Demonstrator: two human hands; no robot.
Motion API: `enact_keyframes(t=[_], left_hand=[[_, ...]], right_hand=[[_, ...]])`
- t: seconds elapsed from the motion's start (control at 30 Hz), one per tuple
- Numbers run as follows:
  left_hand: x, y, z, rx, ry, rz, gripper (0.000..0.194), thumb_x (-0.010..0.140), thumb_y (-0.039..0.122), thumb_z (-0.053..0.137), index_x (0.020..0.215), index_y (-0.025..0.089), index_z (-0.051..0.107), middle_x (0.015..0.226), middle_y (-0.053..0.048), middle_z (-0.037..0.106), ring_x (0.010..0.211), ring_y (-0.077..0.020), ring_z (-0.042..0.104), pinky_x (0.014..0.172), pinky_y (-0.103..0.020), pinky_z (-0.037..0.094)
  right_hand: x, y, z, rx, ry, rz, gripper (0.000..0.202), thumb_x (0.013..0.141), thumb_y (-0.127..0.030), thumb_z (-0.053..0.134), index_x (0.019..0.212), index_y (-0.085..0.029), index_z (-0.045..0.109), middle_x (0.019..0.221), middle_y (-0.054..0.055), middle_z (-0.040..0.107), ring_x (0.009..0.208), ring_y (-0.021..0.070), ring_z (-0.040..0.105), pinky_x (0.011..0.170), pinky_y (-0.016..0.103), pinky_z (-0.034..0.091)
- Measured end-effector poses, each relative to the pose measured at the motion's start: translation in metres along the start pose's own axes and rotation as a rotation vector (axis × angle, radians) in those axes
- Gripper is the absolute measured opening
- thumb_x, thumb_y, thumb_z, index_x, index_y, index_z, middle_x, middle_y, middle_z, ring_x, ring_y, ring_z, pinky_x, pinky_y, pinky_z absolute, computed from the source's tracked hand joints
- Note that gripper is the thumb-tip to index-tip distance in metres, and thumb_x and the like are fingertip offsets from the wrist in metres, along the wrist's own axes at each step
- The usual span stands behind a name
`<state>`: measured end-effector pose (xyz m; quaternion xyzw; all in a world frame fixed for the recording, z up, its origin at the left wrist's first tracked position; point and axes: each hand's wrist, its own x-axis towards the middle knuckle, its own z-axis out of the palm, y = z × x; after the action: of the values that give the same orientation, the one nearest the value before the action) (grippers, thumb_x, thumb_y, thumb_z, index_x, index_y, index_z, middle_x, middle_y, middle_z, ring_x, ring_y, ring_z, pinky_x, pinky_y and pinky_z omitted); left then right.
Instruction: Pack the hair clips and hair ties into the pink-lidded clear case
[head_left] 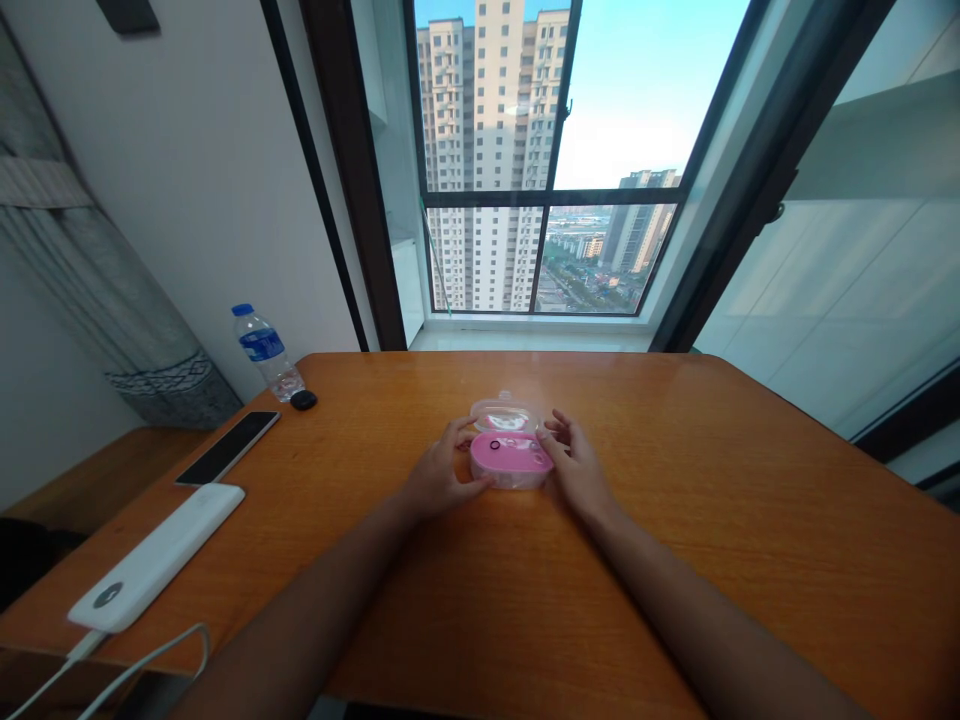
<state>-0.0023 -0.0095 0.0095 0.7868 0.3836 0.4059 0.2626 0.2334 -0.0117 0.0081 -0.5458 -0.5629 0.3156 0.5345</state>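
Observation:
A small oval container [511, 460] with a pink top and clear sides sits on the wooden table [675, 430]. Its transparent lid [504, 412] is behind it, toward the window. My left hand [444, 472] is at the container's left side, thumb along the front lower edge and fingers behind. At the right side, my right hand [576, 465] touches the container with its thumb and fingers. Both hands are curved around it, and it rests between them.
At the left are a water bottle [265, 350] with a blue cap, a small black object [303, 400], a phone [229, 448] and a white power bank [157, 556] with a white cable [150, 660]. A window [547, 198] is beyond the table's far edge.

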Motion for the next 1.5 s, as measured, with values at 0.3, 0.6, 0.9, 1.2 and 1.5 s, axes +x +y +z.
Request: enact_keyframes(t=[0.3,0.6,0.9,1.2,1.5], left_hand=[[0.003,-0.003,-0.006,-0.061,-0.007,-0.075,0.087,0.072,0.027,0.077,0.144,0.019,0.027,0.122,-0.011,0.068,0.112,-0.024,0.064,0.104,-0.043,0.046],[0.003,-0.006,-0.004,-0.083,-0.005,-0.113,0.095,0.073,0.025,0.076,0.148,0.018,0.018,0.122,-0.012,0.069,0.109,-0.0238,0.066,0.101,-0.044,0.048],[0.004,-0.005,-0.006,-0.076,-0.033,-0.069,0.089,0.075,0.027,0.076,0.149,0.021,0.027,0.12,-0.01,0.069,0.103,-0.0218,0.067,0.097,-0.041,0.051],[0.004,-0.003,-0.007,0.02,-0.042,0.015,0.07,0.079,0.028,0.07,0.144,0.027,0.044,0.141,-0.006,0.056,0.127,-0.0239,0.055,0.112,-0.044,0.041],[0.004,-0.005,-0.007,0.007,-0.033,0.031,0.066,0.079,0.029,0.072,0.141,0.025,0.049,0.14,-0.007,0.057,0.128,-0.0249,0.055,0.112,-0.044,0.041]], right_hand=[[0.001,0.006,0.001,0.231,-0.356,-0.067,0.125,0.062,-0.03,0.088,0.155,-0.035,0.005,0.155,0.013,0.031,0.122,0.0283,0.057,0.099,0.049,0.051],[-0.001,-0.001,0.0,0.195,-0.314,-0.148,0.117,0.067,-0.022,0.083,0.154,-0.039,0.008,0.152,0.01,0.03,0.118,0.0252,0.059,0.094,0.043,0.056],[-0.005,-0.005,-0.004,-0.011,-0.361,-0.286,0.046,0.08,-0.029,0.074,0.124,-0.033,0.065,0.132,0.008,0.036,0.121,0.0251,0.052,0.093,0.042,0.056],[-0.006,-0.009,-0.004,0.024,-0.414,-0.272,0.034,0.082,-0.03,0.071,0.116,-0.029,0.066,0.141,0.009,0.04,0.133,0.0276,0.044,0.096,0.043,0.054],[-0.011,-0.01,0.003,-0.035,-0.387,-0.324,0.049,0.076,-0.029,0.076,0.121,-0.028,0.058,0.141,0.009,0.042,0.126,0.0253,0.051,0.099,0.041,0.051]])
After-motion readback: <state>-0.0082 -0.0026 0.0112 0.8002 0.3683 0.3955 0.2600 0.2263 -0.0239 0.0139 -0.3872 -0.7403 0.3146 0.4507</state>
